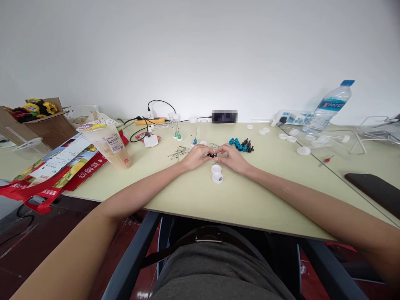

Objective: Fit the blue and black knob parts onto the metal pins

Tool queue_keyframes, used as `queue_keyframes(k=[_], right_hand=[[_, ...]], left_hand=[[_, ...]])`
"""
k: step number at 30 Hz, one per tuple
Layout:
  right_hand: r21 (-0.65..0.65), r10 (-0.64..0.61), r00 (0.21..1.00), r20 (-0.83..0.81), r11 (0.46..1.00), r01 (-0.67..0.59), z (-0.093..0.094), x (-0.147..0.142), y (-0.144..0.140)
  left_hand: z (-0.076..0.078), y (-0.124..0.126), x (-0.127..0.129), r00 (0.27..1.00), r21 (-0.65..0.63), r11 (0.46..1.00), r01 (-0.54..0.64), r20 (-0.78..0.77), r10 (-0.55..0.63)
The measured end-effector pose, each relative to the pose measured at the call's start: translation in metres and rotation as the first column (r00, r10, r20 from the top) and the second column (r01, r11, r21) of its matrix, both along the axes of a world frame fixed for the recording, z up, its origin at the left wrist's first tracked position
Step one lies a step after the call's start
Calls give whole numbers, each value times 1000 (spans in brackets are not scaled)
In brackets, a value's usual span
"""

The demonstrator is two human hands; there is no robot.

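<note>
- Hands first: your left hand [195, 156] and right hand [233, 157] meet mid-table, both pinching one small black plastic piece [211, 155] between the fingertips.
- Just below them on the pale green table [250, 196] sit two little white round caps [216, 173], one with tiny dark bits inside.
- Looks early-ish: a pile of teal and black beads [241, 145] and scattered thin metal pins [178, 153] still wait loose, behind your hands.
</note>
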State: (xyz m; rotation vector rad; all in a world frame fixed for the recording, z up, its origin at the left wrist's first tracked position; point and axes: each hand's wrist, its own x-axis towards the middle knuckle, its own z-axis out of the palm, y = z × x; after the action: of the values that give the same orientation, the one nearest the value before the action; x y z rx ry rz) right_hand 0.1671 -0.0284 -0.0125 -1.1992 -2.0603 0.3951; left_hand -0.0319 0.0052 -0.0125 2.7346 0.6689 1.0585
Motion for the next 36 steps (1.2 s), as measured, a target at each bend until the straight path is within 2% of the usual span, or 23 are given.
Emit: queue_keyframes(k=[36], right_hand=[[-1, 0, 1000, 1, 1000, 0, 1, 0, -1]], left_hand=[[1, -1, 0, 999, -19, 1000, -15, -29, 14]])
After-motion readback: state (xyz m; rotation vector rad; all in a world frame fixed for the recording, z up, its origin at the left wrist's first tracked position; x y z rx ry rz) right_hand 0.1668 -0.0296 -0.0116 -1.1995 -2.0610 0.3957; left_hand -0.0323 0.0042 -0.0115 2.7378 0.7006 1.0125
